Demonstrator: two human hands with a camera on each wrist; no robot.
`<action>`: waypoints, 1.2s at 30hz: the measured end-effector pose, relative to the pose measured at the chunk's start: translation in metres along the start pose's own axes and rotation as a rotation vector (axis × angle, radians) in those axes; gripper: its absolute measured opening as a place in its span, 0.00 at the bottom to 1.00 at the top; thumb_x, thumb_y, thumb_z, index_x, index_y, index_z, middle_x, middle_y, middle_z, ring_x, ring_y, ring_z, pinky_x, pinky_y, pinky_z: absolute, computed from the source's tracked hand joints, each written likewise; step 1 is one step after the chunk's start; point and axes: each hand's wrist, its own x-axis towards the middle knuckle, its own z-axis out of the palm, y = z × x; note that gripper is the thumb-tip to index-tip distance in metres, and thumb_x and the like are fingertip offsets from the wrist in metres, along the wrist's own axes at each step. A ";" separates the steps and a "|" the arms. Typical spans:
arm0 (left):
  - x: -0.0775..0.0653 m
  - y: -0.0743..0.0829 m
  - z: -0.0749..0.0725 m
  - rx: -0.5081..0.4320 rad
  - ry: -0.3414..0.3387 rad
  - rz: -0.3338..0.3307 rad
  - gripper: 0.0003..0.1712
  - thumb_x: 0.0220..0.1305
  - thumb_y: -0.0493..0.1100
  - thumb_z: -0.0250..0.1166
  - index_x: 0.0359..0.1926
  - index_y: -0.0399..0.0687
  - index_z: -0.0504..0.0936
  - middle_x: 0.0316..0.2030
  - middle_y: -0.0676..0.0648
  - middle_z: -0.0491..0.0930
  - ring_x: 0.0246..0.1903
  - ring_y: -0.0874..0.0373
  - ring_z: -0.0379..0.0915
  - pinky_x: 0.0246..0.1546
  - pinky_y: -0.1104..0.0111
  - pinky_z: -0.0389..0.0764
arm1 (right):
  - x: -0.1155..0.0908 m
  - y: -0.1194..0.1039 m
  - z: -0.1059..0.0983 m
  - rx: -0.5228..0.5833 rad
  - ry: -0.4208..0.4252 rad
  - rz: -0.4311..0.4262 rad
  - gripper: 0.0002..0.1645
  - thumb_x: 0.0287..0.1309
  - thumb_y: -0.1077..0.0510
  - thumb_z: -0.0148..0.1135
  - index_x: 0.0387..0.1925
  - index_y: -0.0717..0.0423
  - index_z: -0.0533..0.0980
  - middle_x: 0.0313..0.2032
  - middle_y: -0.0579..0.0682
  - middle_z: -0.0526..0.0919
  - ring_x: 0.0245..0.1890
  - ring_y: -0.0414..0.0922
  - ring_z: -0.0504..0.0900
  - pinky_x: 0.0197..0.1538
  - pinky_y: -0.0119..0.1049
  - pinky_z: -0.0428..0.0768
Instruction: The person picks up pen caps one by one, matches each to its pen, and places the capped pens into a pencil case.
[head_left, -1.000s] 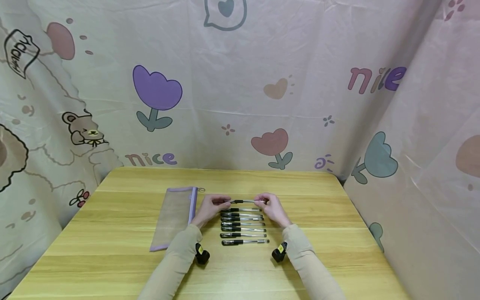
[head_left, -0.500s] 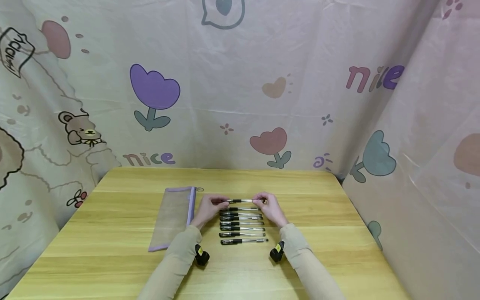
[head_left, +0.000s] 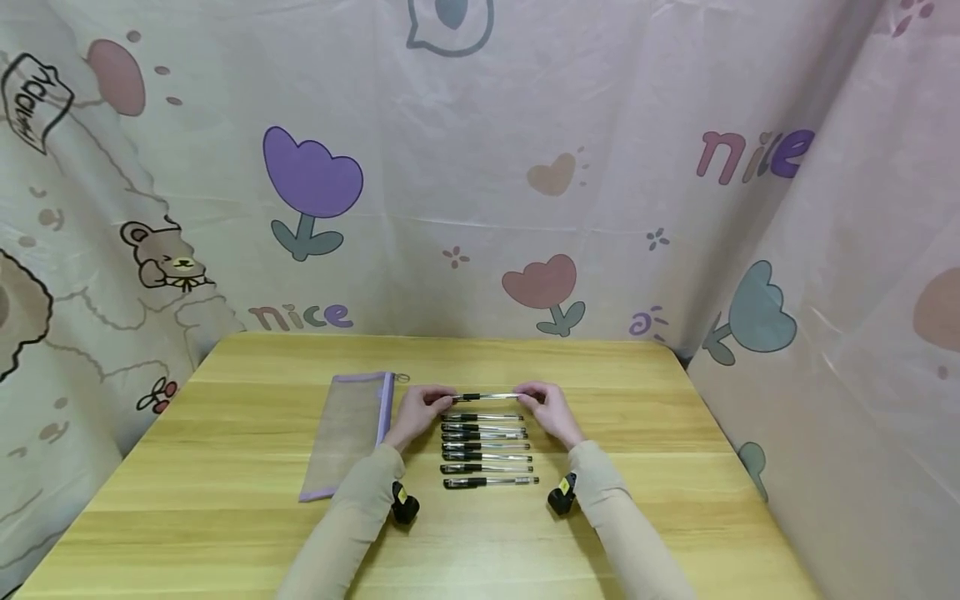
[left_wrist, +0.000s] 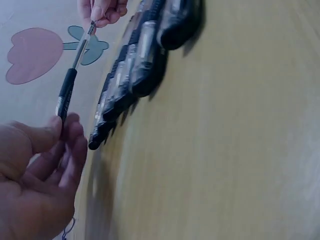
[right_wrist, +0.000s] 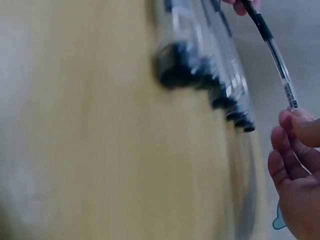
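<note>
- Two bare hands, as I watch them from my end, share one slim, clear-barrelled pen with a black front section (head_left: 483, 397), raised above the wood-grain worktop (head_left: 675, 500) just beyond the far end of the row of seven clear-and-black pens (head_left: 467, 457).
- The left hand (head_left: 423, 411) has its grip pinched on the end by the black section, thumb against fingers; the right hand (head_left: 551, 408) has its grip pinched on the opposite end.
- For this hold I would want light, even pressure at both ends: the shaft is thin and looks smooth, so I judge that a hard squeeze from one side could roll or tip it.
- I would have both hands at matching height, the pen parallel to those in the row, and fingertips clear of the row's farthest pen, since a brush there could knock it askew.
- Any lowering calls, I think, for both ends coming down together and both pinches easing at once.
- The held pen looks straight: black section, transparent tube, then small dark print near the right fingertips. The left fingers hide its front end, so I can't tell whether it is capped.
- Left of the row lies a flat, see-through pouch with purple edging (head_left: 348, 433).
</note>
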 end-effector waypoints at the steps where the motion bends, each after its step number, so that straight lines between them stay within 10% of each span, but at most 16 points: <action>1: 0.000 0.000 0.001 0.034 0.010 -0.005 0.10 0.66 0.31 0.65 0.47 0.33 0.86 0.43 0.35 0.88 0.43 0.46 0.86 0.47 0.61 0.86 | 0.000 0.001 -0.001 -0.013 0.001 0.000 0.10 0.64 0.67 0.62 0.45 0.63 0.83 0.41 0.58 0.88 0.38 0.42 0.81 0.44 0.31 0.80; 14: 0.002 0.001 0.005 0.318 0.106 -0.004 0.04 0.64 0.36 0.69 0.38 0.44 0.90 0.38 0.44 0.89 0.40 0.48 0.84 0.47 0.54 0.82 | 0.009 0.005 0.000 -0.168 -0.055 0.027 0.03 0.60 0.65 0.68 0.35 0.56 0.84 0.34 0.50 0.85 0.33 0.40 0.76 0.41 0.34 0.77; 36: 0.000 0.000 0.008 0.364 0.136 -0.007 0.06 0.63 0.37 0.69 0.40 0.41 0.90 0.41 0.41 0.90 0.45 0.43 0.83 0.51 0.51 0.80 | 0.009 0.003 0.000 -0.186 -0.102 0.055 0.04 0.60 0.68 0.67 0.35 0.59 0.84 0.36 0.53 0.87 0.35 0.42 0.80 0.43 0.36 0.81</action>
